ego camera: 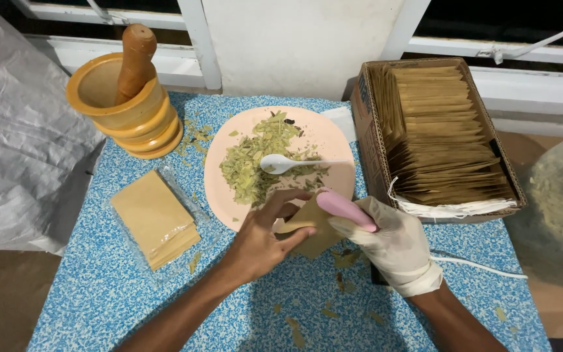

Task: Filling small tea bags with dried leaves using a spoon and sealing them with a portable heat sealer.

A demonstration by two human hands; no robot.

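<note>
At table's middle, below plate: sachet pinched by bare left hand | gloved right hand grips pink tool on sachet | leaves, spoon on plate | sachet box right | mortar, sachet stack left

our left hand covers part of the brown pouch, and the gloved right hand hides the pink tool's lower end. leaves bury the spoon's bowl edge. the sack at right is cut off and blurred.
</note>
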